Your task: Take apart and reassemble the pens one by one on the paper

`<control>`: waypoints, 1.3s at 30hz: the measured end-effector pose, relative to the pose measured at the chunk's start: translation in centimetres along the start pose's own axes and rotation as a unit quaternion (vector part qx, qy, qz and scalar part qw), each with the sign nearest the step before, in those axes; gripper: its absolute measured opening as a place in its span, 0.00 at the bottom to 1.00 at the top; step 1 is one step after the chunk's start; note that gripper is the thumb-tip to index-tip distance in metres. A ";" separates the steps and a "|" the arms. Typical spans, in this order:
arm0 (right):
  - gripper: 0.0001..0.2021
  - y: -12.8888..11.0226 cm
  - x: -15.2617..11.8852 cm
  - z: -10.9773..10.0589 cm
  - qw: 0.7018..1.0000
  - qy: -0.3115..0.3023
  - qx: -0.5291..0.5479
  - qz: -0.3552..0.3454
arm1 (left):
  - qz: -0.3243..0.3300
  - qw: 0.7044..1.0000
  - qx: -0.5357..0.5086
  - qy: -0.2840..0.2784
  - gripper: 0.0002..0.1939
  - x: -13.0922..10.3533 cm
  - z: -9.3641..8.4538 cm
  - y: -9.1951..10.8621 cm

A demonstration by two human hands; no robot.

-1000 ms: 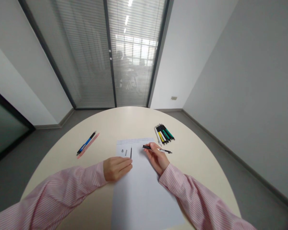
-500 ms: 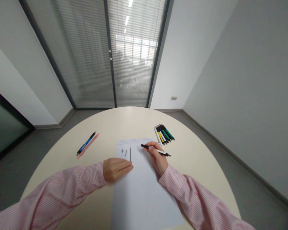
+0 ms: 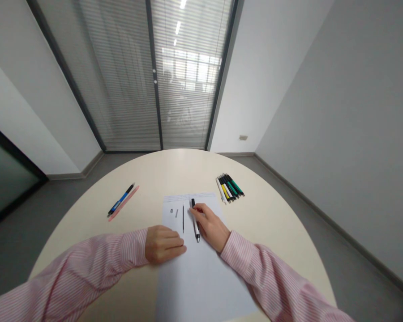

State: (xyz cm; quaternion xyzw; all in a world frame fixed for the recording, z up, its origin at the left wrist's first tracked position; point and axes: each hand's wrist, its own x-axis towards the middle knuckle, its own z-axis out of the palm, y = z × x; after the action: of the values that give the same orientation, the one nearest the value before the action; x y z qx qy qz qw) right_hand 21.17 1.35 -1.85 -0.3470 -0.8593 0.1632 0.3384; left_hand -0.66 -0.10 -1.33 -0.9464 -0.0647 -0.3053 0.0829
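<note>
A white sheet of paper point(image 3: 204, 277) lies lengthwise before me. My right hand point(image 3: 212, 227) rests on its upper part, thumb and fingertips closed on a white-and-black pen barrel point(image 3: 196, 227), which lies almost lengthwise on the sheet. Just left of the barrel lies a thin dark pen refill point(image 3: 183, 219). Further left are a small spring point(image 3: 176, 213) and a tiny dark pen part point(image 3: 171, 210). My left hand point(image 3: 164, 244) rests on the sheet's left edge below these parts, fingers curled together; nothing shows in them.
Several pens point(image 3: 230, 188) in white, yellow, black and green lie side by side at the right back. At the left, a blue pen point(image 3: 121, 200) and a pink pen point(image 3: 123, 204) lie together. The round table point(image 3: 181, 167) curves toward a glass partition with blinds point(image 3: 127, 89).
My right hand has moved left and laid the pen barrel on the paper, turning it nearly parallel to the refill. My left hand has slid slightly nearer, off the refill's lower end.
</note>
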 end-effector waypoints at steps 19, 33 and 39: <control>0.11 -4.6 -1.0 -1.1 0.980 -0.049 -0.132 -0.139 | 0.024 0.999 0.002 -0.035 0.11 1.2 -1.3 0.2; 0.14 -5.4 -2.2 0.8 0.966 -0.078 -0.147 -0.197 | -0.026 0.987 -0.085 -0.137 0.04 1.3 -1.3 0.2; 0.13 -5.0 -0.9 -0.8 0.990 -0.006 -0.130 -0.058 | -0.027 0.985 -0.101 -0.137 0.03 1.4 -1.4 0.0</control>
State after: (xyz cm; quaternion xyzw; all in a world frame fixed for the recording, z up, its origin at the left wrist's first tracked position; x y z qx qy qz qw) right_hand 19.82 -2.79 0.85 -0.3368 -0.8938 0.0318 0.2944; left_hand -0.34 -0.30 0.59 -0.9808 -0.0698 -0.1796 -0.0311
